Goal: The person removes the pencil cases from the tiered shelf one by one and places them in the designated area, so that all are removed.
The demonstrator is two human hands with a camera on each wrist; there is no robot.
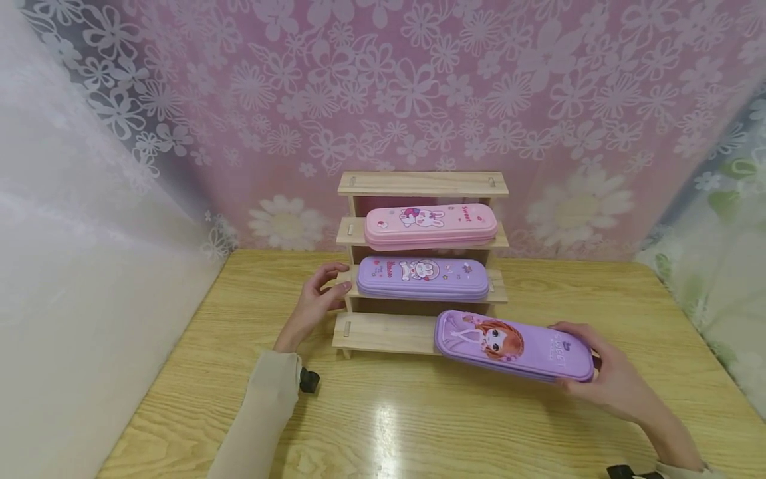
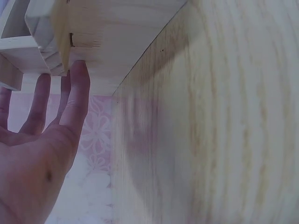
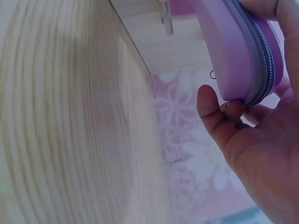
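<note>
A light wooden tiered rack point(image 1: 383, 330) stands on the table against the curtain. My left hand point(image 1: 314, 299) holds the left end of its second tier from the bottom, thumb toward the front and fingers further back; the left wrist view shows the fingers point(image 2: 74, 102) against the wood. My right hand point(image 1: 610, 379) grips the right end of a purple zippered pencil case point(image 1: 520, 346) with a red-haired doll picture. That case slants, its left end over the right part of the lowest tier. In the right wrist view its zipper end point(image 3: 243, 60) sits between thumb and fingers.
A pink pencil case point(image 1: 431, 226) with a rabbit lies on the third tier up. Below it, a lilac pencil case point(image 1: 421, 277) lies on the second tier. The top board point(image 1: 421, 183) bears nothing. Floral curtains point(image 1: 419, 86) hang behind and beside the wood-grain table point(image 1: 335, 426).
</note>
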